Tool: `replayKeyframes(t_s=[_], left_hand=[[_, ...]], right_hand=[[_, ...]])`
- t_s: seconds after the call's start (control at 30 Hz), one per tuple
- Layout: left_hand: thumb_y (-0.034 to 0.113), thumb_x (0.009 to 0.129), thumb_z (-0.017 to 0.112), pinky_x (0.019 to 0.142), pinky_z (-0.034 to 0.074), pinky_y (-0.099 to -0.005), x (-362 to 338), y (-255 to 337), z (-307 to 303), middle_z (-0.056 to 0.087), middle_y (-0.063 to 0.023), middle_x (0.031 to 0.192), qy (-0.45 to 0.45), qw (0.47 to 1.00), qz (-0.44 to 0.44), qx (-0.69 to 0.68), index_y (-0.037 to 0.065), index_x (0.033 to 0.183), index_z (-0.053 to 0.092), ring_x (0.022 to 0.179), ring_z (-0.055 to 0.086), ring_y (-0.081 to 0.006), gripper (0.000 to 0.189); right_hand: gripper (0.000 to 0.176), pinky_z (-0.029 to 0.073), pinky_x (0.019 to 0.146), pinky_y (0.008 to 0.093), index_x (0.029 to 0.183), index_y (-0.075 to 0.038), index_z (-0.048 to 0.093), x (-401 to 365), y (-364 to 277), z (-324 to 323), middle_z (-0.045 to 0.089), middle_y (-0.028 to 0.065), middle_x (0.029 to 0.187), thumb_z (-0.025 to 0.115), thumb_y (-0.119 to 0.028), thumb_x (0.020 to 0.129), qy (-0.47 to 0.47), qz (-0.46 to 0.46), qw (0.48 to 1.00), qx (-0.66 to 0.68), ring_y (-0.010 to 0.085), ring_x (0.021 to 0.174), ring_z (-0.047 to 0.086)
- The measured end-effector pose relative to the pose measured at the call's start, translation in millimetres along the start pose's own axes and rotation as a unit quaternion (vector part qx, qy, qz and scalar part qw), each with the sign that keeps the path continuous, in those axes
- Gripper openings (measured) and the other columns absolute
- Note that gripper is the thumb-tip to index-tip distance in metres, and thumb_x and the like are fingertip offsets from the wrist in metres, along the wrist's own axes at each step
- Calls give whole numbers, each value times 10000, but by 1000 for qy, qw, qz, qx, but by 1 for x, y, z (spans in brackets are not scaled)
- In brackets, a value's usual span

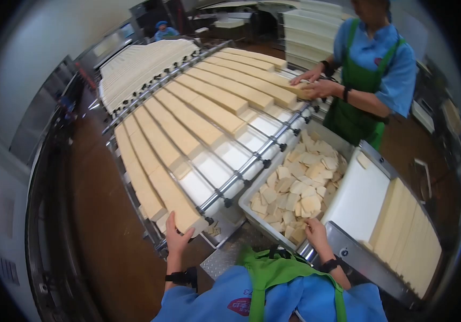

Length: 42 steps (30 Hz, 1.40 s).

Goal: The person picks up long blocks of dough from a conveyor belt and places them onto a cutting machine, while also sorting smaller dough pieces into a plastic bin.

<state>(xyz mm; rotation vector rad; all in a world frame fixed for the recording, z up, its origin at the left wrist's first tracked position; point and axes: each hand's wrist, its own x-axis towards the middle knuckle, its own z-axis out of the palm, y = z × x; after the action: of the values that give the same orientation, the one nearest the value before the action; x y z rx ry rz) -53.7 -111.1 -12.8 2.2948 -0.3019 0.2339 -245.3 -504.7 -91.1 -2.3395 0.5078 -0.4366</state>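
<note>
One long pale-yellow rectangular block (172,196) lies nr left side of white metal-railed bench (201,185), long axis slanting away & left, nr end at L hand (178,239), fingers wide. R hand (317,233) at white plastic bin (267,229): fingers curled, can't tell if gripping.

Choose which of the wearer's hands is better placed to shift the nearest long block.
Probably the left hand: it touches the near end of the block, while the right hand is away at the bin of slices.
</note>
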Motion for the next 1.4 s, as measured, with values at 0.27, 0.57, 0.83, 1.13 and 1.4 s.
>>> replayKeyframes(t_s=[0.27, 0.57, 0.83, 1.13, 1.4], left_hand=[[189, 586, 700, 959, 320, -388, 1, -2, 2, 407, -186, 1219, -2, 1000, 11, -13, 10, 1272, 347, 1131, 401, -336, 791], [204, 591, 696, 982, 283, -402, 3, -3, 4, 371, -195, 1239, 1, 1000, 14, 1, 14, 1274, 338, 1162, 355, -346, 794], [174, 616, 682, 1021, 237, -369, 5, -16, 8, 306, -197, 1342, -14, 999, -2, -35, 18, 1322, 281, 1243, 299, -326, 827], [101, 618, 654, 1020, 243, -345, 6, -17, 10, 333, -186, 1332, -11, 997, -9, -73, 10, 1326, 272, 1230, 329, -304, 810], [118, 628, 640, 1015, 247, -344, 8, -20, 12, 341, -188, 1324, -3, 998, -8, -63, 6, 1324, 276, 1221, 338, -300, 793]], right_hand=[[185, 450, 676, 384, 895, -16, 581, 1, -2, -4, 559, 168, 812, 519, -55, 726, -9, -8, 1000, 10, 340, 772, 550], [175, 451, 694, 393, 881, -18, 581, 1, -3, -5, 563, 164, 815, 519, -59, 723, -7, -13, 1000, 4, 336, 792, 549], [199, 449, 695, 390, 901, -15, 581, 2, -1, -4, 555, 163, 821, 507, -74, 726, -20, -10, 1000, -4, 338, 787, 548], [198, 448, 696, 392, 896, -13, 584, 2, 2, -3, 561, 167, 817, 516, -79, 722, -27, -14, 999, -15, 340, 787, 549], [165, 449, 688, 406, 861, -5, 577, 2, -5, -7, 564, 165, 821, 509, -63, 722, -23, 3, 1000, -12, 344, 775, 551]])
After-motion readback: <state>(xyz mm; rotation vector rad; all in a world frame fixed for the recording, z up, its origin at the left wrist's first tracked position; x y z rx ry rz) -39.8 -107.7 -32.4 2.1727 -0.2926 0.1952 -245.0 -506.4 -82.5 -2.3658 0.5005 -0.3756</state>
